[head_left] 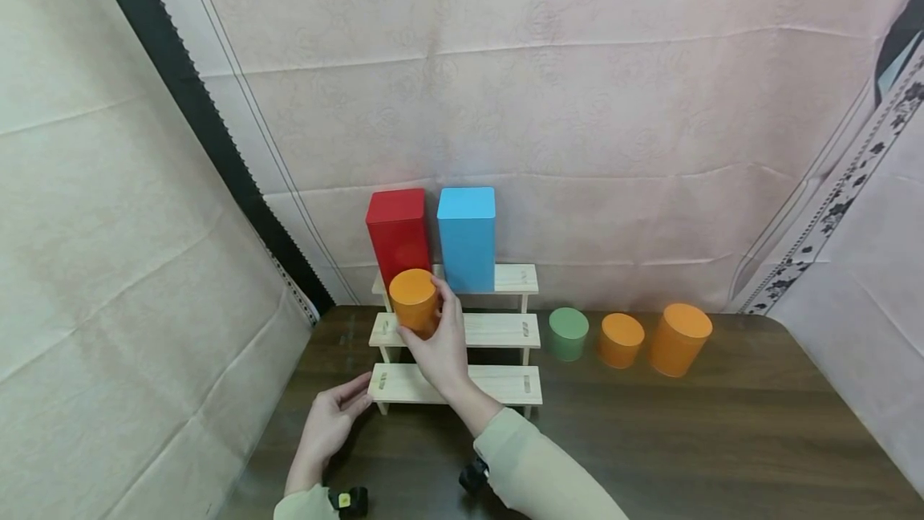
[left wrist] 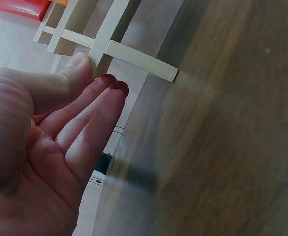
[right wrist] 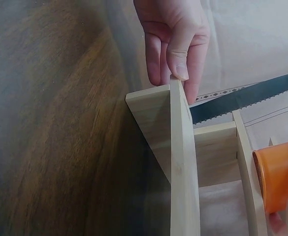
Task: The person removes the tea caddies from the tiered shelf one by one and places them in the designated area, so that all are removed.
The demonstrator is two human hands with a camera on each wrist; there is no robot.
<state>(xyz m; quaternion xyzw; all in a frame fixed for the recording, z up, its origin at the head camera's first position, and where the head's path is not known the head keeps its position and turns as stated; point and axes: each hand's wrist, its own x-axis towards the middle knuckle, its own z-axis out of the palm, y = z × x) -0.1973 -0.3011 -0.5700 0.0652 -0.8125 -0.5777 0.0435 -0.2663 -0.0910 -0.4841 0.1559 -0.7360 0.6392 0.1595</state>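
A three-step wooden rack point(head_left: 498, 383) stands on the dark wooden table. My right hand point(head_left: 446, 343) grips an orange cylinder point(head_left: 414, 303) upright at the left end of the middle step. In the right wrist view, the base of the orange cylinder point(right wrist: 279, 174) is right at that step's board. My left hand point(head_left: 332, 420) pinches the left end of the lowest step, its thumb point(left wrist: 75, 73) on top and fingertips under the board. A red block point(head_left: 397, 227) and a blue block point(head_left: 467, 243) stand on the top step, the red one partly hidden behind the cylinder.
Right of the rack, a green cylinder point(head_left: 568, 334), a short orange cylinder point(head_left: 621, 340) and a taller orange cylinder point(head_left: 680, 339) stand in a row on the table point(head_left: 650, 440). Pale cloth point(head_left: 613, 119) hangs behind the table and at both sides.
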